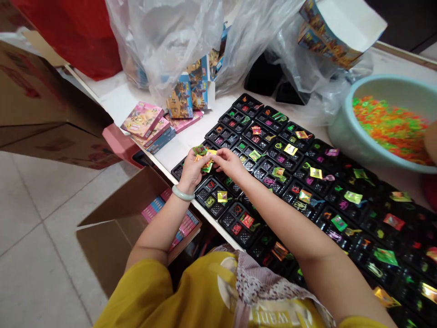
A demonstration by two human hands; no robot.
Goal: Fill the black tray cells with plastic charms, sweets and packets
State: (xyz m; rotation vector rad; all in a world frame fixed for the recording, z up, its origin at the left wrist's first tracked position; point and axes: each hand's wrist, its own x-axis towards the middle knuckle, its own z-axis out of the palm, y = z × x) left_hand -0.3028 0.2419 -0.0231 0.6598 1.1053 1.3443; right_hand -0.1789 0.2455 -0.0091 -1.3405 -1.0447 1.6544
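My left hand (191,171) is closed around a small bunch of shiny, colourful packets (207,166), held over the near left end of the black trays. The fingertips of my right hand (229,162) pinch at the edge of the same bunch. Beneath and to the right spread many black compartment trays (264,169) with small coloured plastic pieces in them. Single foil packets lie on many of these trays, such as a yellow packet (222,196) and a red packet (247,220).
Pink and blue boxes (143,119) are stacked at the table's left edge. A pale green basin (344,123) of bright plastic pieces stands at right. Clear plastic bags (164,41) sit behind. An open carton (105,246) of small boxes is below the table edge.
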